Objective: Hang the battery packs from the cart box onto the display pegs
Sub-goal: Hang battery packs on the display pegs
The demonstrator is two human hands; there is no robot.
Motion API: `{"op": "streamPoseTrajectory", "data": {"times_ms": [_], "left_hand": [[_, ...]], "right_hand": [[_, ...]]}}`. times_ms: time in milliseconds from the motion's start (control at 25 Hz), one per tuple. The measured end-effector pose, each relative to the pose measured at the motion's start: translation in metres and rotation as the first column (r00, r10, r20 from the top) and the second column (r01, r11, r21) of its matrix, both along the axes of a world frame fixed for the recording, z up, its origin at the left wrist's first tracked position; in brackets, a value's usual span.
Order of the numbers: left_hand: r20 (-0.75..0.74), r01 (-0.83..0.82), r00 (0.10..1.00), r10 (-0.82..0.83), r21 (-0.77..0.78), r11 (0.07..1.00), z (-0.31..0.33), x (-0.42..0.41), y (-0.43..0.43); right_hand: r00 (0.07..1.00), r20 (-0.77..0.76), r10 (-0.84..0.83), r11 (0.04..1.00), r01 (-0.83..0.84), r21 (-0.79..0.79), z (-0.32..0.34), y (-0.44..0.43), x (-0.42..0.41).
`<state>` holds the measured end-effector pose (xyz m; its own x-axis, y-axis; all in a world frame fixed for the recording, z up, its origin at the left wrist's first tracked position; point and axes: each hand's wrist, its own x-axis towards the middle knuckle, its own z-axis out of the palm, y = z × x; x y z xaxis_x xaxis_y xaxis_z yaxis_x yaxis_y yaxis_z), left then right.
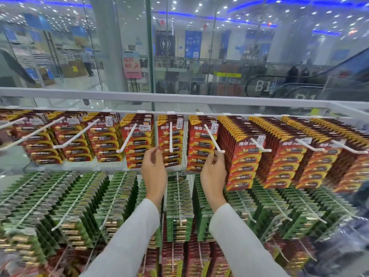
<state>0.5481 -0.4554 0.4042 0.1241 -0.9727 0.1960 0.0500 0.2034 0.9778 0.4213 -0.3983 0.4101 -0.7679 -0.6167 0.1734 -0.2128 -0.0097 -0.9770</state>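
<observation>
- The left hand [154, 168] is raised with its fingers [154, 151] bent. Thumb and forefinger are narrowed to a pinch on the left edge of the front pack [176, 141].
- That pack hangs on the centre peg [171, 136], just right of those fingertips.
- The right hand [213, 172] is up beside it with its fingers [218, 156] curled close together. They sit just under the tip of the next peg [214, 139] and in front of its packs; whether they hold anything I cannot tell.
- The red battery packs [245, 162] hang in stacks along the top row, above and to both sides of the fingers. The stacks right of the right fingers are much thicker than the two between the hands.
- I count nine white pegs in that top row: four left of the left fingers, the centre one, the one at the right fingertips, and three further right.
- Below the wrists is a row of green packs [79, 196], tightly filled.
- Lower still, under the sleeves, more red packs [173, 256] show.
- A white rail [119, 96] tops the rack, above the fingers, with glass behind it.
</observation>
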Motion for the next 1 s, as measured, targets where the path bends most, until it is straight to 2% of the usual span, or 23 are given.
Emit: {"op": "streamPoseTrajectory", "data": {"times_ms": [200, 400, 640, 720, 800, 880, 1000], "left_hand": [[0.048, 0.035, 0.998, -0.034, -0.003, 0.999, -0.032, 0.022, 0.036], [0.090, 0.147, 0.985, -0.148, 0.018, 0.989, -0.059, 0.033, 0.090], [0.178, 0.233, 0.951, -0.254, 0.130, 0.964, -0.098, 0.000, 0.170], [0.221, 0.237, 0.941, -0.255, 0.107, 0.966, -0.112, -0.024, 0.201], [0.235, 0.308, 0.918, -0.319, 0.082, 0.948, -0.125, -0.052, 0.230], [0.203, 0.408, 0.883, -0.423, 0.112, 0.906, -0.139, -0.079, 0.258], [0.218, 0.550, 0.780, -0.586, 0.207, 0.809, -0.158, -0.125, 0.306]], "right_hand": [[0.995, -0.035, 0.089, 0.995, -0.087, 0.056, -0.025, 0.040, 0.019], [0.997, -0.011, 0.073, 0.991, -0.071, 0.114, -0.063, 0.118, 0.009], [0.984, 0.107, -0.145, 0.978, 0.126, 0.167, -0.111, 0.245, -0.049], [0.959, 0.139, -0.249, 0.952, 0.216, 0.217, -0.128, 0.298, -0.077], [0.928, 0.156, -0.337, 0.921, 0.291, 0.260, -0.140, 0.352, -0.101], [0.895, 0.139, -0.424, 0.880, 0.371, 0.297, -0.157, 0.405, -0.123], [0.833, 0.116, -0.541, 0.804, 0.472, 0.362, -0.181, 0.483, -0.150]]}}
